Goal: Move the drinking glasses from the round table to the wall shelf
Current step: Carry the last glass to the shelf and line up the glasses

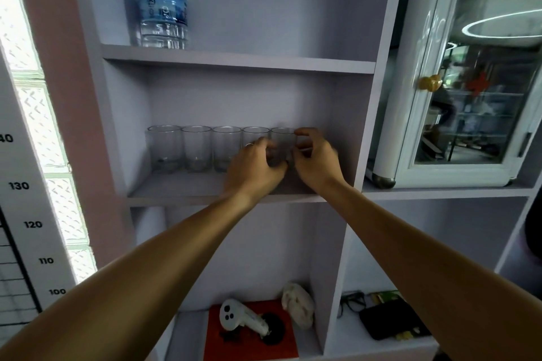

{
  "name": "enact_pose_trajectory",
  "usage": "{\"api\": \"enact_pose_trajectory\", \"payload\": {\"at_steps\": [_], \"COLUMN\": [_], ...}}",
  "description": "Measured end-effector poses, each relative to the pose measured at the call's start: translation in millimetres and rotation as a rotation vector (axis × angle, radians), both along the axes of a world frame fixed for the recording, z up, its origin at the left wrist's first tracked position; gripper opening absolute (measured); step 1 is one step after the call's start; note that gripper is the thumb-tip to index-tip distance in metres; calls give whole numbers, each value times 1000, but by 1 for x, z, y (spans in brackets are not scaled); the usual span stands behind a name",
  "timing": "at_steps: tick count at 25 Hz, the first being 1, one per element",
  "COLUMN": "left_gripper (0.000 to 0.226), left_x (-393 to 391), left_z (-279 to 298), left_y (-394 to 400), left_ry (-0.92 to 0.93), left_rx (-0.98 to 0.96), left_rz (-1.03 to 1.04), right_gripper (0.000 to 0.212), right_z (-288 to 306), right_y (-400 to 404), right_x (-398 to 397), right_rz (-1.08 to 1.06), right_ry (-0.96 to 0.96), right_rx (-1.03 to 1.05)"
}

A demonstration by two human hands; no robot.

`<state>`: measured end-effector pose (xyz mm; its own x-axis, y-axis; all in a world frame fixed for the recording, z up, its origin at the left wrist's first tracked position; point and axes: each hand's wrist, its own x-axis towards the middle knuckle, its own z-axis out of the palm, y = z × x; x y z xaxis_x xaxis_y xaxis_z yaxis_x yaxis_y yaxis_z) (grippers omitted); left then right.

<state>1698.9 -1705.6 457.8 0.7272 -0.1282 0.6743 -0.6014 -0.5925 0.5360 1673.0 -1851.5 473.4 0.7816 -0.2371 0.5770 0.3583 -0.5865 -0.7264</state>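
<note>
You are setting the fifth drinking glass (pixel 282 142) at the right end of the row (pixel 195 148) on the wall shelf (pixel 187 195) — left hand (pixel 254 168) and right hand (pixel 315 160) are cupping it, each grip curled loosely around its sides — and the next move is calling for a gentle release.

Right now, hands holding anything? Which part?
Both hands, left hand and right hand, close on the rightmost glass in the shelf row, gripping its side walls; its base is hidden.
</note>
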Motion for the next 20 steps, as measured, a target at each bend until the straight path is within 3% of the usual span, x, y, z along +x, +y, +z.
{"api": "enact_pose_trajectory", "payload": {"at_steps": [3,5,7,13,20], "left_gripper": [27,35,47,71,84], "left_x": [-3,-2,0,3,-5], "left_z": [2,0,-4,-10,-1], "left_y": [28,53,78,110,111], "left_ry": [-181,-351,-395,-101,46], "left_rx": [46,127,209,384,461], "left_rz": [101,253,401,484,436], "right_gripper": [43,55,64,68,67], "right_z": [-1,-3,-6,-12,-2], "right_y": [6,15,26,42,49], "right_x": [-7,-10,-10,0,-2], "right_rz": [-65,-122,-123,-85,-108], "right_ry": [-42,-51,-8,135,152], "right_rx": [-139,-381,-555,-609,-627]}}
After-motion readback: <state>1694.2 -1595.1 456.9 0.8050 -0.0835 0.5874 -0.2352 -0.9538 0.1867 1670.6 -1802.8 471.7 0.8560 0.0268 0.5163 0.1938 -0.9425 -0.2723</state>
